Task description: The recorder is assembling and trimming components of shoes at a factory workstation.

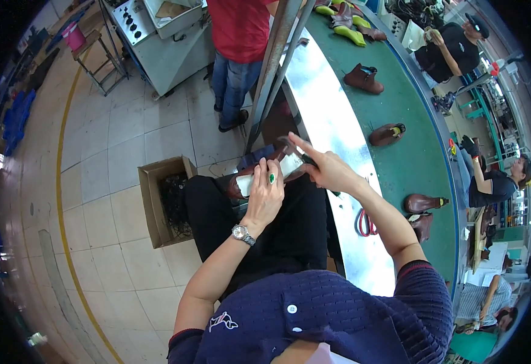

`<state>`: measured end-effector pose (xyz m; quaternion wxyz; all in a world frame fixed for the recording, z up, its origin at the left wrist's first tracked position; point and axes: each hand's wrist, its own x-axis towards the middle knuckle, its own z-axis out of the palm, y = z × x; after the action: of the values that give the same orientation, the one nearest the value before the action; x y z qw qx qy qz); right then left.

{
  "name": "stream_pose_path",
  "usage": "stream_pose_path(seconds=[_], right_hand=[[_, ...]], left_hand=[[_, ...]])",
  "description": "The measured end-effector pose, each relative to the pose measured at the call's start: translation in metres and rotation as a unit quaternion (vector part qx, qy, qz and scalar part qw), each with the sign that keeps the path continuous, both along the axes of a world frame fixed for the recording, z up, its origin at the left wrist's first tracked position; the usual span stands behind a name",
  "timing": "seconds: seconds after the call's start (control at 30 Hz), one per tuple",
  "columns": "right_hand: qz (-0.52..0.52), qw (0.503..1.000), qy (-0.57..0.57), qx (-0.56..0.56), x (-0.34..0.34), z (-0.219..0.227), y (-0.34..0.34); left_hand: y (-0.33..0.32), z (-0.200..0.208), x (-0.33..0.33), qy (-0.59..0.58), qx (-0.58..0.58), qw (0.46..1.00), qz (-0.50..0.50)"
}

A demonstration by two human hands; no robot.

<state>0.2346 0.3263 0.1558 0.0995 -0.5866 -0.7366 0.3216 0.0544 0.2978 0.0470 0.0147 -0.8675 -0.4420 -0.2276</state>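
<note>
Across my lap lies a dark brown shoe (234, 188) with its white underside (290, 164) turned up. My left hand (266, 195) is closed over the shoe's middle and steadies it; a ring with a green stone and a wristwatch are on that side. At the far end of the shoe, my right hand (333, 171) grips a small tool with a dark handle (308, 159). The tool's working end sits close to the shoe's edge, and its exact kind is hidden by my fingers. My right index finger stretches forward along the shoe.
Left of my knees stands a cardboard box (150, 203) of black scraps. A metal ledge (353, 151) with red-handled scissors (365, 223) borders a green conveyor (362, 112) bearing several brown shoes (365, 79). A metal post (271, 73) rises ahead, near a person in red (239, 30). Several people work across the conveyor.
</note>
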Motion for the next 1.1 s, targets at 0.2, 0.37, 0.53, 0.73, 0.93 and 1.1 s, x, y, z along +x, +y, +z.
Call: stream_pose_path(seconds=[0.2, 0.37, 0.53, 0.73, 0.93, 1.1], right_hand=[[0.036, 0.995, -0.088, 0.038, -0.008, -0.022, -0.011], [0.045, 0.99, -0.076, 0.109, -0.023, -0.009, -0.015], [0.086, 0.983, -0.156, 0.039, -0.022, -0.007, -0.01], [0.037, 0.988, -0.144, 0.044, -0.036, -0.017, -0.02], [0.042, 0.987, -0.118, 0.102, -0.046, 0.0, -0.02], [0.062, 0.986, -0.15, 0.025, -0.052, -0.004, -0.019]], left_hand=[[0.002, 0.0, 0.003, 0.0, 0.027, 1.0, -0.006], [0.004, -0.006, -0.001, -0.009, 0.067, 0.998, -0.001], [0.006, -0.004, -0.003, -0.002, 0.095, 0.995, -0.012], [0.005, 0.007, -0.005, -0.046, 0.079, 0.996, -0.012], [0.001, 0.043, -0.024, 0.079, -0.038, 0.993, 0.084], [-0.004, 0.023, -0.026, 0.078, -0.013, 0.994, 0.072]])
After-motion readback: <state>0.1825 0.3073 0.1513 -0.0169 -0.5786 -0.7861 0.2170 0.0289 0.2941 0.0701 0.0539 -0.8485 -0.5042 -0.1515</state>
